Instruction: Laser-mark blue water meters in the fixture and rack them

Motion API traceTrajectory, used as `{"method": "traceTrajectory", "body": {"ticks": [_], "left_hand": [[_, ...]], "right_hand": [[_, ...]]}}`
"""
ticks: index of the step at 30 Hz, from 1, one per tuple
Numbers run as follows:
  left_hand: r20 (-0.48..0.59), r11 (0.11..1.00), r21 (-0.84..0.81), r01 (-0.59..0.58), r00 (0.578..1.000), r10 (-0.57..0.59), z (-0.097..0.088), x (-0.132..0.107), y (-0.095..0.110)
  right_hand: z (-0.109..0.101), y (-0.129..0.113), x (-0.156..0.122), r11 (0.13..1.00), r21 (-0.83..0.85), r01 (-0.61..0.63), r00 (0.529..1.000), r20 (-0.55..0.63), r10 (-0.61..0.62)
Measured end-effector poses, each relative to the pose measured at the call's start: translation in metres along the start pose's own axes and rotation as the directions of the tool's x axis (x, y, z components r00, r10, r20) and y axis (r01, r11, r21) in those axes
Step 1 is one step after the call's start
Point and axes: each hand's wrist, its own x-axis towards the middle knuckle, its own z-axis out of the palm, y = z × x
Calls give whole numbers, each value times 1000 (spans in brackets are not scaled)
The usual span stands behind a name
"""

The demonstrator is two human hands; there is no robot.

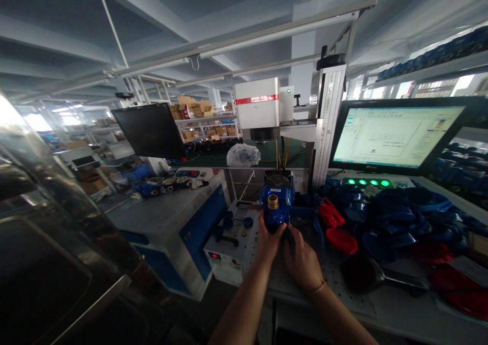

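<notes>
A blue water-meter body (275,208) with a brass threaded end stands on the perforated work plate (278,279) under the white laser marking head (257,108). My left hand (269,240) grips the meter's near left side. My right hand (301,258) touches its lower right side, fingers curled against it. Both forearms reach in from the bottom of the view.
A lit monitor (396,136) stands at the right, with a row of green lights (368,182) below it. Several blue and red plastic lids (389,220) pile up right of the meter. A dark monitor (150,130) and a blue-white cabinet (179,223) sit left.
</notes>
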Motion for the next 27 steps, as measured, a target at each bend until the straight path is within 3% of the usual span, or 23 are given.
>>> {"method": "traceTrajectory", "body": {"ticks": [17, 27], "left_hand": [[34, 999, 13, 29, 999, -29, -2, -1, -1], [0, 1000, -16, -3, 1000, 3, 1, 3, -7]], "right_hand": [[-1, -1, 2, 1000, 21, 19, 999, -28, -18], [-2, -2, 2, 1000, 6, 15, 999, -36, -15]]}}
